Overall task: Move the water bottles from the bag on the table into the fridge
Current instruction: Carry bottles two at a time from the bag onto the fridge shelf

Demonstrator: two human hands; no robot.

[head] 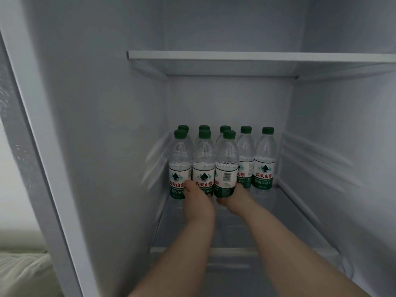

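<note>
Setting two more bottles into the front row on the fridge shelf (300, 213).

My left hand (198, 199) wraps the middle front bottle (203, 166), my right hand (233, 201) the one beside it (226, 168); six others stand around and behind them. Next, I judge, both must let go without tipping neighbours. The bag is out of view.

Red characters 农夫山泉 on the white-and-green labels of the water bottles (264, 159), with 饮用纯净水 in white on the green band beneath. Barcode on one front bottle (226, 166); smaller print too blurred to read.
</note>
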